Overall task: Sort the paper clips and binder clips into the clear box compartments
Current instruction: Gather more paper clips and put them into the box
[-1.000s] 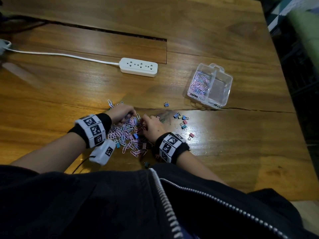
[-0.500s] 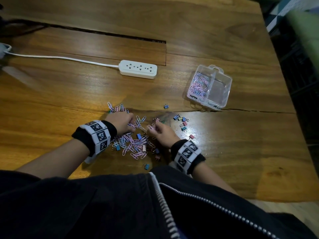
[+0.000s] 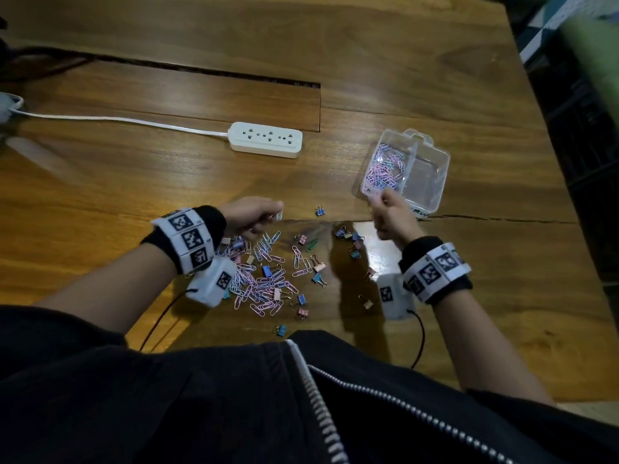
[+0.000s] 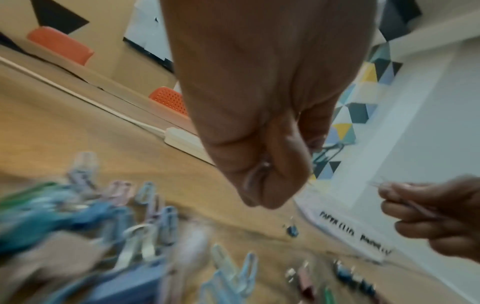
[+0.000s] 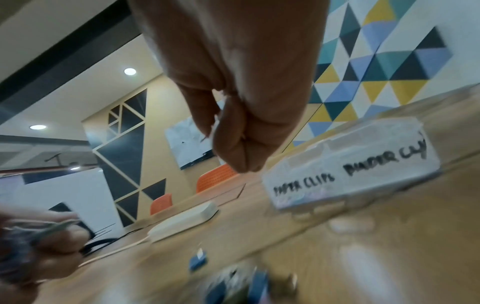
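A pile of pastel paper clips (image 3: 264,279) lies on the wooden table in front of me, with small binder clips (image 3: 348,237) scattered to its right. My left hand (image 3: 258,214) hovers above the pile's far edge, its fingers curled round a few paper clips; a teal paper clip (image 4: 327,153) sticks out of the fist. My right hand (image 3: 385,207) pinches pink paper clips (image 4: 410,202) at the near left corner of the clear box (image 3: 435,195). The box's left compartment holds paper clips (image 3: 385,169); its right compartment looks empty. Labels on the box front (image 5: 350,174) read paper clips and binder clips.
A white power strip (image 3: 266,139) with its cable (image 3: 117,119) lies behind the pile. A long dark slot (image 3: 201,67) runs across the far tabletop. The table's right edge (image 3: 549,128) drops off just beyond the box. A black zipped jacket (image 3: 301,396) fills the near view.
Both hands have lifted off the pile with clips in them. The right hand has travelled up and right to the box; the left has risen slightly above the pile's far edge.
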Demonstrator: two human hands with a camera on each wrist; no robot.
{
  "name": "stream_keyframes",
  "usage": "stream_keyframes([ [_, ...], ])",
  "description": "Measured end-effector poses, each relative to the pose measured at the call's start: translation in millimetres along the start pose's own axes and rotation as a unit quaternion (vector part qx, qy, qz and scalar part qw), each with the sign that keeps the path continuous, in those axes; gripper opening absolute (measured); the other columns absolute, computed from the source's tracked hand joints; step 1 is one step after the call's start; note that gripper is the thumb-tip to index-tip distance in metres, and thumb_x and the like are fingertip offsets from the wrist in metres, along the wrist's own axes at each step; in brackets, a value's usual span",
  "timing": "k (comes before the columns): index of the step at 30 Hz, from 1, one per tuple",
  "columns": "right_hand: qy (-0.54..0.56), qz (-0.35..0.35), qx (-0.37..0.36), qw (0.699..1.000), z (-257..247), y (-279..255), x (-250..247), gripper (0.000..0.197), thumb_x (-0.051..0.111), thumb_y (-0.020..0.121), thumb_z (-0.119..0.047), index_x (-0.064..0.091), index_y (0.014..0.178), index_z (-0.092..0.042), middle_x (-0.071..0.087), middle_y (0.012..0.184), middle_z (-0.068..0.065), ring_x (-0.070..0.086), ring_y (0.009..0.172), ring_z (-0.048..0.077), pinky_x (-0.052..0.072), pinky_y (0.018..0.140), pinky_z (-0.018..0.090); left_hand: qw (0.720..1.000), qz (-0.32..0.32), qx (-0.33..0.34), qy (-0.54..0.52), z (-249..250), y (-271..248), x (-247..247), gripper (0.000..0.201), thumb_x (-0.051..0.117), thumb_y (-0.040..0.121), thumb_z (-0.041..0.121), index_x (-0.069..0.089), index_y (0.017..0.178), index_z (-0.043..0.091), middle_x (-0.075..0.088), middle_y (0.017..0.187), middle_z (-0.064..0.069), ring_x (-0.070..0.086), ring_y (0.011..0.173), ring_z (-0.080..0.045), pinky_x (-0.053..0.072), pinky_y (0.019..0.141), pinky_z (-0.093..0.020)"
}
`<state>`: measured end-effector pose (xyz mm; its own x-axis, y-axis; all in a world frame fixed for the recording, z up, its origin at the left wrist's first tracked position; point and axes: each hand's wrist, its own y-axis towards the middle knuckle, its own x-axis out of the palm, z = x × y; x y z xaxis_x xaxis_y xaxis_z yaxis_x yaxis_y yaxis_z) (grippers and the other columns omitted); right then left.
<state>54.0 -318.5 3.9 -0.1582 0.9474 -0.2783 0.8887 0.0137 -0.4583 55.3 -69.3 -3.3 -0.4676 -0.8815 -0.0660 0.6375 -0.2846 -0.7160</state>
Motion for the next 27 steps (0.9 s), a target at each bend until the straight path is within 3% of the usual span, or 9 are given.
stream_keyframes([
  [7, -0.019, 0.143, 0.019, 0.989, -28.6, 61.0, -34.7, 0.006, 0.044, 0.095, -0.019, 0.044, 0.09, -0.015, 0.043, 0.071, -0.003, 0.042, 0.058, 0.008, 0.042, 0.047, 0.017, 0.961, -0.089, 0.047, -0.258, 63.8, 32.1, 31.5, 0.03, 0.031, 0.093, 0.021, 0.039, 0.064, 0.016, 0.046, 0.055, 0.004, 0.037, 0.038, -0.005, 0.026, 0.031, -0.011],
  [11, 0.009, 0.11, 0.069, 0.991, -31.2, 83.7, -41.5, 0.025, 0.047, 0.091, 0.002, 0.045, 0.071, -0.013, 0.048, 0.069, 0.003, 0.049, 0.059, 0.012, 0.051, 0.052, 0.019, 0.958, -0.046, 0.01, -0.282, 102.7, 50.8, 54.5, 0.025, 0.034, 0.09, 0.013, 0.039, 0.065, 0.012, 0.044, 0.062, -0.001, 0.039, 0.038, -0.008, 0.029, 0.031, -0.013],
  [14, 0.022, 0.091, 0.076, 0.993, -25.2, 83.6, -40.4, 0.021, 0.042, 0.09, 0.01, 0.055, 0.083, -0.004, 0.054, 0.077, 0.007, 0.051, 0.064, 0.014, 0.046, 0.04, 0.014, 0.953, -0.019, -0.027, -0.302, 125.0, 66.9, 71.2, 0.022, 0.033, 0.093, 0.01, 0.041, 0.073, 0.007, 0.043, 0.065, -0.005, 0.041, 0.049, -0.011, 0.038, 0.033, -0.015],
  [16, -0.011, 0.087, 0.05, 0.995, -18.4, 80.9, -38.5, 0.018, 0.045, 0.09, 0.005, 0.061, 0.096, -0.001, 0.061, 0.099, 0.013, 0.054, 0.081, 0.016, 0.047, 0.056, 0.016, 0.948, -0.015, -0.038, -0.317, 137.5, 72.3, 83.5, 0.014, 0.031, 0.095, 0.011, 0.042, 0.091, 0.004, 0.042, 0.067, -0.007, 0.041, 0.054, -0.014, 0.045, 0.037, -0.019],
  [18, 0.01, 0.083, 0.022, 0.996, -14.0, 73.5, -36.1, 0.021, 0.042, 0.091, 0.006, 0.062, 0.094, -0.001, 0.057, 0.124, 0.017, 0.054, 0.103, 0.021, 0.047, 0.08, 0.024, 0.947, -0.007, -0.031, -0.32, 147.8, 78.9, 93.3, 0.029, 0.034, 0.096, 0.019, 0.038, 0.12, 0.003, 0.049, 0.08, -0.012, 0.051, 0.065, -0.018, 0.051, 0.052, -0.024],
  [20, 0.04, 0.103, 0.002, 0.994, -7.2, 63.0, -34.1, 0.027, 0.037, 0.091, 0.009, 0.057, 0.107, 0.004, 0.048, 0.135, 0.015, 0.046, 0.123, 0.022, 0.04, 0.099, 0.031, 0.945, -0.004, -0.01, -0.326, 155.9, 87.0, 100.5, 0.055, 0.04, 0.094, 0.032, 0.024, 0.141, 0.009, 0.047, 0.124, -0.021, 0.055, 0.107, -0.028, 0.051, 0.082, -0.032],
  [21, 0.044, 0.132, -0.002, 0.99, -2.8, 58.7, -33.8, 0.032, 0.037, 0.091, 0.008, 0.051, 0.12, 0.004, 0.046, 0.137, 0.014, 0.044, 0.126, 0.023, 0.037, 0.102, 0.031, 0.946, -0.019, -0.008, -0.323, 158.8, 90.1, 104.5, 0.065, 0.042, 0.091, 0.04, 0.018, 0.145, 0.012, 0.032, 0.143, -0.02, 0.043, 0.126, -0.032, 0.045, 0.096, -0.038],
  [23, 0.02, 0.204, -0.003, 0.979, 8.2, 50.9, -33.7, 0.04, 0.041, 0.092, 0.001, 0.041, 0.132, -0.002, 0.045, 0.136, 0.013, 0.045, 0.124, 0.024, 0.038, 0.099, 0.027, 0.949, -0.052, -0.008, -0.309, 161.4, 96.8, 113.1, 0.078, 0.043, 0.087, 0.051, 0.009, 0.148, 0.015, 0.009, 0.155, -0.015, 0.021, 0.14, -0.034, 0.027, 0.112, -0.047],
  [27, 0.025, 0.251, -0.02, 0.968, 27.8, 32.9, -24.0, 0.038, 0.047, 0.088, 0.002, 0.047, 0.126, -0.006, 0.051, 0.128, 0.011, 0.051, 0.113, 0.021, 0.046, 0.099, 0.041, 0.967, -0.056, 0.02, -0.248, 157.8, 89.3, 120.2, 0.074, 0.031, 0.092, 0.054, 0.002, 0.148, 0.015, -0.001, 0.156, -0.013, 0.0, 0.144, -0.031, 0.005, 0.115, -0.051],
])
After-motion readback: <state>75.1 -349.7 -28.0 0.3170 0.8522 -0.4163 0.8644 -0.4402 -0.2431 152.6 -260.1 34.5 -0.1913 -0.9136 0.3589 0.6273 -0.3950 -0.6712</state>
